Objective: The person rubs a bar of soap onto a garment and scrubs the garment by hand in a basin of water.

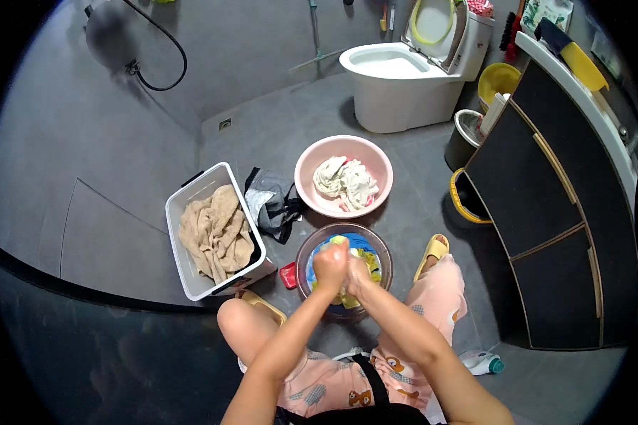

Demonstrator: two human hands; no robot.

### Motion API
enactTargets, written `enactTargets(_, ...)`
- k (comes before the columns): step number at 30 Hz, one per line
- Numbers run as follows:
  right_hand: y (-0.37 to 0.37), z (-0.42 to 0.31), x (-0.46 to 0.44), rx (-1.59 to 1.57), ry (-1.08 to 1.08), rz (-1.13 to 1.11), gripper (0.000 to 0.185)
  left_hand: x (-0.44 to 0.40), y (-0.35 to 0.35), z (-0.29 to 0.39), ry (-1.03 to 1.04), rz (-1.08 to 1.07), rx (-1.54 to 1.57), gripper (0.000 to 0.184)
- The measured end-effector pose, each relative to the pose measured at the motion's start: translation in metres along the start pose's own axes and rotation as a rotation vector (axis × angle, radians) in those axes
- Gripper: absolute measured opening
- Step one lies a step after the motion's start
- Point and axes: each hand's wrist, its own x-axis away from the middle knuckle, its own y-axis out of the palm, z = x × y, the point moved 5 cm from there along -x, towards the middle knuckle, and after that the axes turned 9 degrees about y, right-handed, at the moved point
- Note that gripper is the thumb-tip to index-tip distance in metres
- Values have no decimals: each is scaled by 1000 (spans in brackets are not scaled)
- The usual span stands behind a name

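Note:
Between my knees stands a brown translucent basin (385,248) with blue and yellow wet cloth (368,257) in it. Over its middle, my left hand (329,263) is a closed fist with whitish suds on it. A bit of yellow cloth (339,240) pokes out at the top of this fist. Pressed against it on the right, my right hand (359,273) is also closed, its fingers partly hidden, apparently on the same cloth. A red object, perhaps a soap box (288,275), touches the basin's left side on the floor.
Beyond the basin is a pink tub (302,164) holding white and red cloth. At left, a white bin (177,234) contains a beige towel (216,227); grey-black clothing (276,205) lies beside it. A toilet (397,99), dark cabinet (546,212) and bottle (482,362) are around me.

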Motion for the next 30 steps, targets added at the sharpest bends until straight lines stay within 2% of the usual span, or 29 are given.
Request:
enactTargets(1,14,-14,30,177,-29,154,35,0,-2,2,32,-5,-21,28)
enactTargets(2,8,-8,18,201,-25,127,44,1,-4,7,64,-8,-41,27)
enactTargets(3,10,0,-1,-51,-87,-294,44,4,-5,10,94,-9,-61,27)
enactTargets(4,-2,10,-21,-309,-142,-711,45,16,5,10,242,-26,-5,28)
enactTargets(7,-12,14,-41,-203,-67,-854,47,6,3,10,204,-53,25,27)
enactTargets(8,-2,9,-21,67,-21,-360,48,-2,4,-11,96,-77,-166,27)
enactTargets(9,-8,4,-2,323,35,147,50,-11,-6,-19,-67,-22,-50,29)
enactTargets(11,-5,-3,3,217,26,16,47,-15,-11,-13,-200,-75,99,24)
enactTargets(13,4,-16,11,133,-64,-85,47,-1,11,-53,-353,-7,281,23)
enactTargets(14,7,-17,10,22,-34,-148,46,6,21,-68,-432,24,373,26)
enactTargets(15,13,-21,24,-33,55,-145,47,9,24,-71,-807,-139,994,28)
enactTargets(17,10,-29,31,-90,-57,-45,47,-2,5,-61,-656,139,940,25)
enactTargets(18,6,-35,34,-53,-147,35,46,-8,0,-61,-469,227,822,23)
enactTargets(19,0,-42,37,-19,-238,115,46,-6,-1,-54,-345,172,685,21)
enactTargets(22,-18,-34,11,10,-84,154,41,16,-1,2,-13,-52,282,15)
enactTargets(23,-25,-29,0,-20,-45,-1,40,23,2,26,75,-165,150,14)
enactTargets(24,-31,-24,-10,-45,2,-156,38,21,-4,58,264,-99,106,15)
enactTargets(25,-38,-18,-18,-61,55,-304,37,19,0,46,169,-92,119,16)
enactTargets(27,-8,2,2,-235,-91,-224,36,13,7,7,-29,-85,149,21)
enactTargets(28,16,-18,36,106,-172,36,31,-5,-1,-5,-71,52,178,29)
enactTargets(30,10,-13,20,99,-175,-29,28,-9,-6,-4,-26,26,19,28)
